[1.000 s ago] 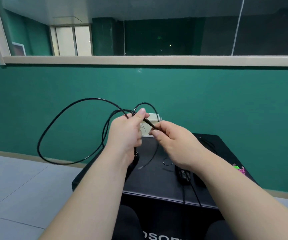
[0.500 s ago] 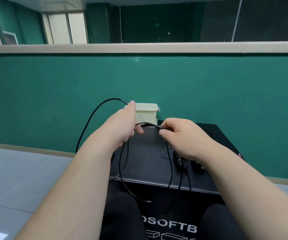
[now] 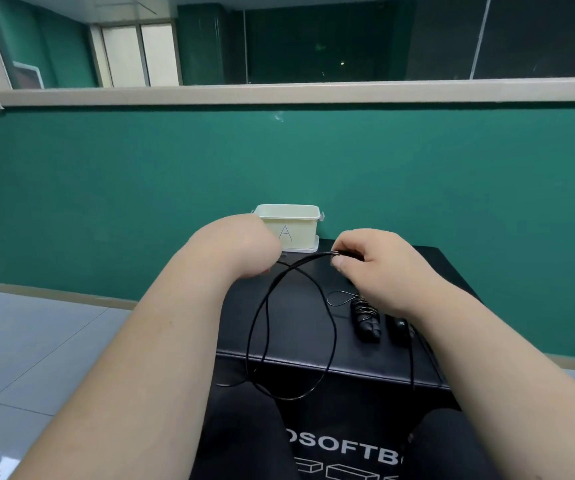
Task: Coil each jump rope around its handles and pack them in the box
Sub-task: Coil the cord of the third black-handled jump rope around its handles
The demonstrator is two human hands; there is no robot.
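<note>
A black jump rope (image 3: pixel 264 327) hangs in loose loops from my hands, down over the front edge of the black table (image 3: pixel 300 348). My right hand (image 3: pixel 376 268) pinches the rope's top between thumb and fingers. My left hand (image 3: pixel 244 251) is bent downward in front of the box, its fingers hidden; a strand of the rope runs in under it. A coiled jump rope (image 3: pixel 365 318) lies on the table below my right wrist, with another black handle (image 3: pixel 400 328) beside it. The cream box (image 3: pixel 296 228), marked "A", stands at the table's far edge.
The table stands against a green wall (image 3: pixel 417 174), with a window ledge above. Grey tiled floor (image 3: pixel 37 341) lies to the left. My dark-clad knees (image 3: pixel 244 427) sit against the table's front, under the hanging rope loops.
Both hands have lowered toward the table and moved apart. The wide loop out to the left has gone; the rope now hangs in smaller loops between my hands. The view tilted down.
</note>
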